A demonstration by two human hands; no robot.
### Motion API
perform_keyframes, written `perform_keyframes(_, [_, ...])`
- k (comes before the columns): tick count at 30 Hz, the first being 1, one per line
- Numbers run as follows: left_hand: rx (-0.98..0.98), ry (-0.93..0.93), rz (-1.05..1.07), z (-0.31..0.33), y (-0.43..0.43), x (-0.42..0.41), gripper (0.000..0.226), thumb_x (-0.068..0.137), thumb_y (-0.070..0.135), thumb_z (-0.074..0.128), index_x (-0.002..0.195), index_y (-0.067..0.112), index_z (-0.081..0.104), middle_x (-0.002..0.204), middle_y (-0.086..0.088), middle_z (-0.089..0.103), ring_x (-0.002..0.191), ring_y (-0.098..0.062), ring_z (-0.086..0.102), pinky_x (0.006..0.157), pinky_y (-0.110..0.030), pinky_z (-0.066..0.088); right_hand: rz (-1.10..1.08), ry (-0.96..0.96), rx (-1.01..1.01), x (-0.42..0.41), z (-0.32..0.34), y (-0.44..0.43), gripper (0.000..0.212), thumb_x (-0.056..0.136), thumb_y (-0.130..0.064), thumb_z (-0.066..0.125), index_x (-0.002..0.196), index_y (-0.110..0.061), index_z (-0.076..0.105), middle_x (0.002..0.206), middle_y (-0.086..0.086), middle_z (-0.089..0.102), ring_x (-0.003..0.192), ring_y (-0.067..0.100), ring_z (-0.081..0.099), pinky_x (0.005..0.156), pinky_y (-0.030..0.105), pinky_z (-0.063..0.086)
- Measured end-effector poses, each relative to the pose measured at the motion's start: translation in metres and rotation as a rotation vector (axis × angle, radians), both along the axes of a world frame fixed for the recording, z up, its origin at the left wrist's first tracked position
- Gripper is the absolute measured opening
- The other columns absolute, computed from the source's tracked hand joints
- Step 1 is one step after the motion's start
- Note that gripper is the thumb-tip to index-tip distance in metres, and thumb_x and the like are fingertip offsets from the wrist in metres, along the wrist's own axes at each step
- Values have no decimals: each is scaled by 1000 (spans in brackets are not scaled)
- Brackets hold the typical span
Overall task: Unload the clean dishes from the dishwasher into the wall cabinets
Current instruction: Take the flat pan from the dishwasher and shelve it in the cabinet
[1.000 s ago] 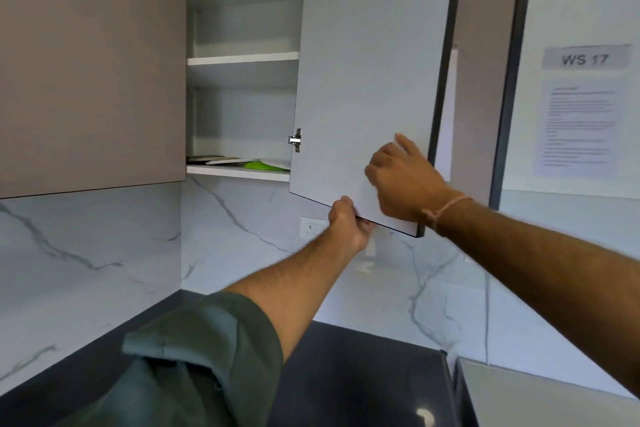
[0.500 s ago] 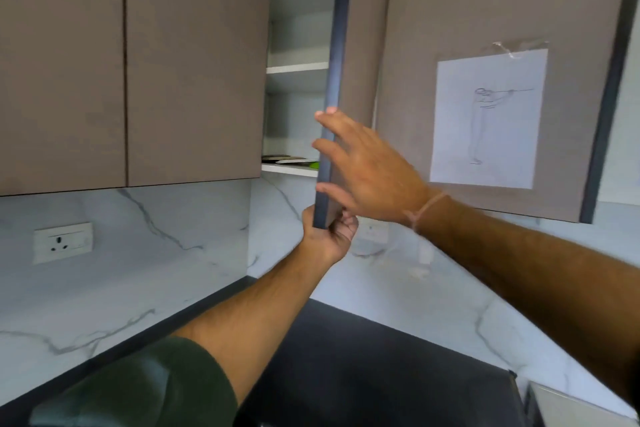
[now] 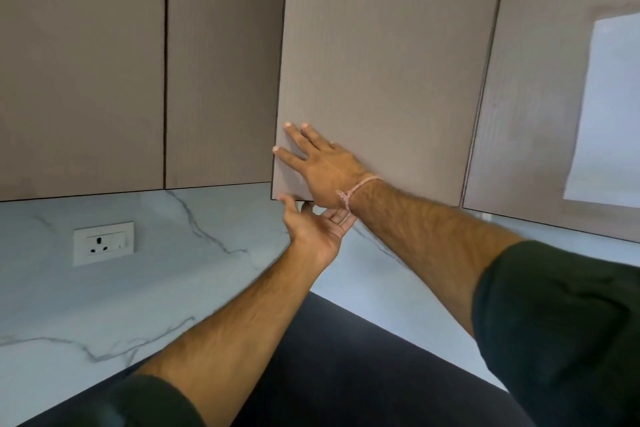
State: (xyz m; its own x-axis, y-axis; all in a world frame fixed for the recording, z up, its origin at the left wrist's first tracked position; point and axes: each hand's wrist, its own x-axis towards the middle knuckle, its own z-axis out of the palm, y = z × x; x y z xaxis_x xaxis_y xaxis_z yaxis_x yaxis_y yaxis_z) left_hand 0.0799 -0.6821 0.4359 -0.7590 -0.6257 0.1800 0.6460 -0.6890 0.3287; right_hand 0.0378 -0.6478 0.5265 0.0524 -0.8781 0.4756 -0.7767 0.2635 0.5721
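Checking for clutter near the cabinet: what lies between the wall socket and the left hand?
Nothing stands there. In the head view, only bare marble backsplash runs from the wall socket to the left hand.

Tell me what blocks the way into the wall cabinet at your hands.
The cabinet door itself covers the opening, shut or nearly so. The right hand lies flat on its front; the left hand touches its bottom edge.

The taupe, handleless wall cabinet door [image 3: 381, 62] hangs upright and almost shut; its left edge stands slightly proud of the neighbouring closed doors [image 3: 221, 62].
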Motion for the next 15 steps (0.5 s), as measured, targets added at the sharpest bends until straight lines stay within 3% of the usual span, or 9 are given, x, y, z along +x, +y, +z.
perform_keyframes(2, [-3,-75,27,10,-20,-21,77,94,72,18,143,20,45,119,-19,67,96,-32,72,71,-41,59,-45,11,8,-19,-4,-19,87,91,-45,57,156,-31,1,162,4,-22,150,29,-14,117,50,23])
perform_keyframes(4, [37,-44,67,18,-42,-44,71,98,66,15,143,20,46,122,-9,68,104,-25,70,77,-38,56,-85,36,15,-40,-7,-38,86,91,-55,51,156,-31,1,162,5,-21,149,30,-15,119,50,18])
perform_keyframes(7, [-12,-216,30,16,-81,-74,79,96,69,15,131,13,56,106,-18,72,86,-31,74,71,-45,60,-197,56,47,-74,-10,-65,86,91,-48,57,156,-31,5,162,5,-21,149,31,-16,119,55,10])
perform_keyframes(12, [-88,-391,-65,14,-132,-122,78,97,68,14,132,12,55,103,-18,71,84,-31,72,57,-38,60,-325,44,73,-129,-18,-89,72,95,-44,52,155,-30,15,163,6,-16,149,32,-14,120,56,5])
perform_keyframes(15, [-133,-426,-101,16,-150,-149,73,98,65,14,127,12,55,111,-15,70,94,-30,69,60,-38,60,-360,57,69,-154,-24,-95,68,97,-46,48,155,-29,19,163,7,-12,150,33,-11,120,54,3])
